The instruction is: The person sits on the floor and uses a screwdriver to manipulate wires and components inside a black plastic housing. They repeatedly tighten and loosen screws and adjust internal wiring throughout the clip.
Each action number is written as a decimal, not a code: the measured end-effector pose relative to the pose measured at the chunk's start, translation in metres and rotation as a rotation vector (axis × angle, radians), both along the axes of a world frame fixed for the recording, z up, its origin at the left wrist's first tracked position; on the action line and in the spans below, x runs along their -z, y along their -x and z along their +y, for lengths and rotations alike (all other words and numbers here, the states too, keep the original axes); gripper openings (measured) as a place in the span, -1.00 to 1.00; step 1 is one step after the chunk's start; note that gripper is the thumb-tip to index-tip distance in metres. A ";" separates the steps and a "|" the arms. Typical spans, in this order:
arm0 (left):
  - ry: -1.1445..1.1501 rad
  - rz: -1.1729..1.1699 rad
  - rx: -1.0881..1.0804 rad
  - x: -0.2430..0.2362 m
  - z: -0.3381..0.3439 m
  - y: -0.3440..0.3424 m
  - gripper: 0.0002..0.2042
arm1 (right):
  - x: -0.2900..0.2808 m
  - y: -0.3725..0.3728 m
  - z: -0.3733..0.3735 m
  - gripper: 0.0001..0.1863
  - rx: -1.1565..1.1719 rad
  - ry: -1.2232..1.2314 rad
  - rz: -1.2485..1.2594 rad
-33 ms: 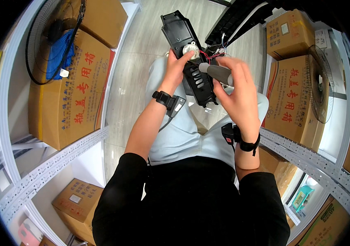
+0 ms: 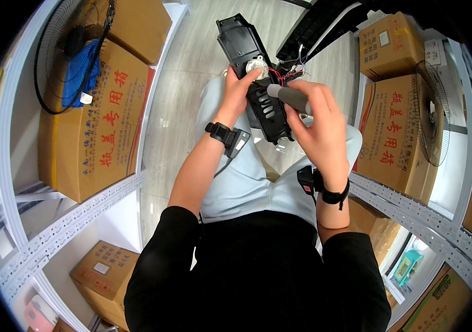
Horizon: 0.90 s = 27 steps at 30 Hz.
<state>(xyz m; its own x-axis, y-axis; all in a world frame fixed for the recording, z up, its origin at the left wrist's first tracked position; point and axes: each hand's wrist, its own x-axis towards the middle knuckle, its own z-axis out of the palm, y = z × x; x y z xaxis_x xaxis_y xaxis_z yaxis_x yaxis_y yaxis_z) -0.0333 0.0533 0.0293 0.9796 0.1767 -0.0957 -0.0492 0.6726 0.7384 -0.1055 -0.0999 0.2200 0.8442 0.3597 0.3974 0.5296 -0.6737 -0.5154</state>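
Observation:
My left hand (image 2: 238,88) grips a long black plastic housing (image 2: 268,116) by its left edge. Its thumb lies on a round white motor-like part (image 2: 256,67) set in the housing. Red and dark wires (image 2: 278,75) run from that part to the right. My right hand (image 2: 316,110) is closed round the grey handle of a screwdriver (image 2: 291,98). The tool slants toward the middle of the housing, just below the white part. Its tip is hard to make out. The housing is held above my knees, tilted, with several oval slots in its lower half.
A large black frame (image 2: 324,25) with more wires stands beyond the housing. Shelving with cardboard boxes (image 2: 103,122) rises on the left, a round wire fan guard (image 2: 42,72) leaning there. More boxes (image 2: 385,133) and another fan guard (image 2: 434,110) are on the right shelf.
My right hand and the screwdriver handle have shifted very slightly to the left. My left hand and the housing look unmoved.

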 end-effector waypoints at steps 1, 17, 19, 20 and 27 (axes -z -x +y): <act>0.000 -0.002 0.001 0.000 0.001 -0.001 -0.55 | 0.000 0.004 0.002 -0.59 0.055 0.034 0.077; 0.013 -0.025 0.013 0.003 0.000 -0.002 -0.56 | 0.002 -0.004 0.008 -0.66 0.154 -0.030 0.038; 0.010 -0.027 -0.001 0.004 0.000 -0.002 -0.56 | 0.002 -0.010 0.003 -0.65 0.034 -0.041 -0.117; 0.008 -0.026 -0.010 0.004 0.000 -0.002 -0.56 | 0.003 -0.009 0.002 -0.63 0.011 -0.049 -0.128; 0.003 -0.032 0.018 0.003 -0.001 -0.002 -0.56 | 0.001 -0.005 0.007 -0.61 0.222 0.019 0.084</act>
<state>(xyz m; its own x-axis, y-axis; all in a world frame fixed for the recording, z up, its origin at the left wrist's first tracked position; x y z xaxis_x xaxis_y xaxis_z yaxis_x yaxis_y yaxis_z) -0.0312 0.0526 0.0261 0.9852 0.1587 -0.0652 -0.0603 0.6758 0.7346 -0.1008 -0.0930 0.2194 0.9331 0.1682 0.3177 0.3235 -0.7785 -0.5378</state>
